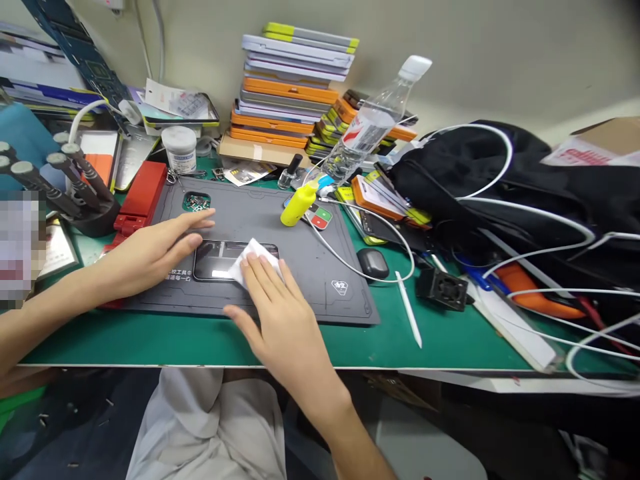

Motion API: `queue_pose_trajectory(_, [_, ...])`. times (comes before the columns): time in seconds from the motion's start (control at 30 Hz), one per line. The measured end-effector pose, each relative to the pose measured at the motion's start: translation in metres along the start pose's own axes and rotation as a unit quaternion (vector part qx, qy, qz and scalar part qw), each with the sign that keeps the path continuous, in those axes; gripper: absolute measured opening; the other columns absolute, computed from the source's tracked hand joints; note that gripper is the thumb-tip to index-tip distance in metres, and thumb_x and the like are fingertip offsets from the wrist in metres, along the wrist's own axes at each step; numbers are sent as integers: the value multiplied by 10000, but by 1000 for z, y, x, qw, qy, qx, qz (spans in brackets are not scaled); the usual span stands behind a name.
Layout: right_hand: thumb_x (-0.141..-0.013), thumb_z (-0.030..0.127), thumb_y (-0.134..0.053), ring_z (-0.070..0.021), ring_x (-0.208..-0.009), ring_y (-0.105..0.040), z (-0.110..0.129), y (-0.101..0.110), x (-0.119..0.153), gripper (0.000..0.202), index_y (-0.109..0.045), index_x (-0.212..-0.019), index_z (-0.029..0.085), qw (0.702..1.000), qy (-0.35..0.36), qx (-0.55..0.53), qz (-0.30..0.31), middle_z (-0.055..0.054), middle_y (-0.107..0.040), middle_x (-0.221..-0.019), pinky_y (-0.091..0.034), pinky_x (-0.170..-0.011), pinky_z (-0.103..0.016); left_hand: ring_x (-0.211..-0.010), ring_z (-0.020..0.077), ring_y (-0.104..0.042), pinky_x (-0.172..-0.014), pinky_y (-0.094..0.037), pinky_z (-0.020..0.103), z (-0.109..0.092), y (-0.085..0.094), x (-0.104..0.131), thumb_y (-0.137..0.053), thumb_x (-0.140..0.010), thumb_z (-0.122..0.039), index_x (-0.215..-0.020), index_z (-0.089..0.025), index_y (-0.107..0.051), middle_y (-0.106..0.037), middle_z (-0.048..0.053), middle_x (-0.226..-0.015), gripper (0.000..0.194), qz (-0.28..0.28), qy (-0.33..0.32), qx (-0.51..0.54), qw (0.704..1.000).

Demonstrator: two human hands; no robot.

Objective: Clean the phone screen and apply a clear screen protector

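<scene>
Apparent wiping near front edge, green counter (pixel 175 340).
Right fingers (pixel 263 275) flattened white tissue (pixel 254 246) onto black rectangular panel (pixel 213 265); left fingers (pixel 193 221) hung empty; light pressure seemed needed next.

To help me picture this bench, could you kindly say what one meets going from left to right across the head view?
Grey tool handles, left hand, white wipe, yellow bottle, black mouse, white stylus, black fan.
</scene>
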State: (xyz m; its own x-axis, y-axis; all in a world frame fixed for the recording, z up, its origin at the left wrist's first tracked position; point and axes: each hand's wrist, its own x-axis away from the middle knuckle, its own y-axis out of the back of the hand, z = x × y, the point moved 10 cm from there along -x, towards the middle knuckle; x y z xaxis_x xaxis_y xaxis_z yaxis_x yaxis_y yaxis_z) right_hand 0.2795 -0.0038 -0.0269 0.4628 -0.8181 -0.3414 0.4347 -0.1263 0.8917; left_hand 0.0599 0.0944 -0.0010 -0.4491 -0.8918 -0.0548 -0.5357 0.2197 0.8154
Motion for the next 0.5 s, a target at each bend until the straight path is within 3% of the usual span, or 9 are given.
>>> queue_pose_trajectory(0.1, [-1370, 514, -622, -392, -1895, -602, 7, 1, 11, 733, -582, -1960, 80, 1000, 8, 1, -9, -217, -588, -2006, -497, -1597, -655, -1715, 423, -786, -1469, -632, 613, -1, 12, 0, -323, -1260, -1023, -1910, -338, -638, -884, 129, -1732, 996, -43, 14, 32, 998])
queue_pose_trajectory(0.33, [-1369, 499, -636, -378, -1892, -610, -9, -10, -44, 657, -663, -1916, 136, 999, -23, 7, 26, -217, -639, -1978, -442, -1618, -684, -1675, 416, -813, -1477, -615, 605, -4, 14, -2, -371, -1262, -1011, -1845, -304, -680, -928, 144, -1633, 967, -62, 12, 35, 997])
queue_pose_trajectory(0.5, [-1351, 513, -672, -406, -1893, -604, 12, -5, -2, 747, -588, -1959, 88, 1000, 3, -8, -17, -226, -599, -2002, -509, -1589, -659, -1661, 405, -804, -1483, -594, 604, -8, 11, 0, -398, -1303, -855, -1857, -253, -672, -920, 139, -1645, 864, -55, 21, 26, 998])
